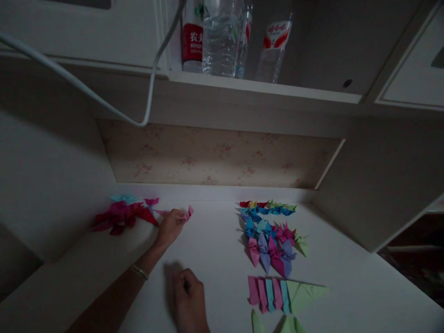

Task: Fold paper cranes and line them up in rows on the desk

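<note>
My left hand (171, 226) is closed on a pink folded paper crane (189, 213) at the back of the white desk; the crane's ends stick out on either side of the fingers. Left of it lies a loose pile of red, magenta and light-blue paper cranes (121, 213). My right hand (190, 296) rests nearer the front edge, curled into a loose fist, and no item shows in it. On the right, rows of multicoloured paper cranes (267, 240) stand close together. In front of them lie folded pink and blue paper strips (266, 294) and a pale green folded paper (303, 293).
Further pale green folded pieces (291, 323) lie at the bottom edge. Above the desk, a shelf (263, 88) holds plastic bottles (222, 41). A white cable (104, 107) hangs in a loop at upper left. Side panels (381, 175) bound the desk.
</note>
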Demonstrator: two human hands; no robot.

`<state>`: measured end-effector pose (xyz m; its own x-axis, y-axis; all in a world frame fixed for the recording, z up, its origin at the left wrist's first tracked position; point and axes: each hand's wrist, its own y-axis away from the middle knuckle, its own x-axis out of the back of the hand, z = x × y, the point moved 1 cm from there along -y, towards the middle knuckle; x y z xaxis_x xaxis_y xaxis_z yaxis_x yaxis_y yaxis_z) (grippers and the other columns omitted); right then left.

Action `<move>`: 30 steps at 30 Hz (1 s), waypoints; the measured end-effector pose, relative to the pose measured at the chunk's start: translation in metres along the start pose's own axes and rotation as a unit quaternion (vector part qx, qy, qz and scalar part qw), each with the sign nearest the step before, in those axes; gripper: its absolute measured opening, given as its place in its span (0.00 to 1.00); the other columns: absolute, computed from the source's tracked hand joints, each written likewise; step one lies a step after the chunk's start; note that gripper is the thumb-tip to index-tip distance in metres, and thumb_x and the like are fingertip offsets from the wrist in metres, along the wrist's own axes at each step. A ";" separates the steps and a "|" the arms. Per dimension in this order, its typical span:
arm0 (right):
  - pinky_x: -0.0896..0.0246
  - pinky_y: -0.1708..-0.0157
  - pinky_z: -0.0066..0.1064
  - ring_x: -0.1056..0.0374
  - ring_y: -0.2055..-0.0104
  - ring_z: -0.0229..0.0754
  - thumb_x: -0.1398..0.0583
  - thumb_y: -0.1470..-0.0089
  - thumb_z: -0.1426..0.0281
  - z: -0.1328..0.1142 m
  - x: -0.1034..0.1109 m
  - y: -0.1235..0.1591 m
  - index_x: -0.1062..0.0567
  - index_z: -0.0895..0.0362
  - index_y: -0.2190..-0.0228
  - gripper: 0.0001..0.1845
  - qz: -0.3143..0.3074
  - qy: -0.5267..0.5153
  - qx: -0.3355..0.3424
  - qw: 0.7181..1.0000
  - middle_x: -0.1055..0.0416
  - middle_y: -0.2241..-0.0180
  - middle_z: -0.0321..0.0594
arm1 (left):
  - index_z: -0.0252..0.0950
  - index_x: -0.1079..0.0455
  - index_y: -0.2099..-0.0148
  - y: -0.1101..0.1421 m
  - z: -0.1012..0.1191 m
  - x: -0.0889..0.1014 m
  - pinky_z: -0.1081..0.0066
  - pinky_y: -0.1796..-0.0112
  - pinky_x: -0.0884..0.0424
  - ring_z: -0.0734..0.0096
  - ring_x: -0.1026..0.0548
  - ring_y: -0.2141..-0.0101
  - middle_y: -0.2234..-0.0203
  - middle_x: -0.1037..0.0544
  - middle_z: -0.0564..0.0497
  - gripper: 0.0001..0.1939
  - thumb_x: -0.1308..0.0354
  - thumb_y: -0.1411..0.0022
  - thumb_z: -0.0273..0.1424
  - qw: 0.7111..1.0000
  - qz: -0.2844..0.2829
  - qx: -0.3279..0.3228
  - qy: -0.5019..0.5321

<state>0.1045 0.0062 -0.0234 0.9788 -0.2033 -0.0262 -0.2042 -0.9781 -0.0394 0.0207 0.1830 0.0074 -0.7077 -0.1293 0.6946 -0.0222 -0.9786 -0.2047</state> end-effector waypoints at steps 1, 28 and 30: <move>0.52 0.78 0.25 0.46 0.78 0.35 0.44 0.45 0.60 0.000 0.002 -0.001 0.30 0.57 0.80 0.17 0.010 -0.041 -0.011 0.999 0.41 0.82 0.30 | 0.34 0.30 0.58 0.016 0.002 0.002 0.70 0.64 0.30 0.64 0.23 0.63 0.63 0.21 0.46 0.12 0.47 0.41 0.34 1.000 0.001 -0.002 0.024; 0.62 0.86 0.22 0.55 0.85 0.27 0.33 0.53 0.62 -0.003 0.017 -0.002 0.24 0.60 0.71 0.13 0.007 -0.365 -0.071 0.928 0.41 0.84 0.28 | 0.34 0.27 0.60 0.158 0.007 0.039 0.74 0.68 0.31 0.67 0.25 0.68 0.67 0.21 0.48 0.19 0.39 0.47 0.44 0.948 0.028 0.059 0.312; 0.61 0.86 0.22 0.54 0.85 0.27 0.33 0.53 0.61 -0.003 0.018 -0.002 0.24 0.60 0.70 0.14 0.017 -0.370 -0.069 0.926 0.39 0.82 0.29 | 0.34 0.26 0.60 0.159 0.010 0.038 0.76 0.76 0.36 0.72 0.29 0.76 0.74 0.23 0.51 0.20 0.40 0.46 0.45 0.951 -0.006 0.057 0.304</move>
<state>0.1223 0.0042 -0.0210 0.6817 -0.1984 -0.7042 -0.1809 -0.9784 0.1005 -0.0027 0.0208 0.0075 -0.9860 -0.0349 0.1629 0.0189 -0.9949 -0.0991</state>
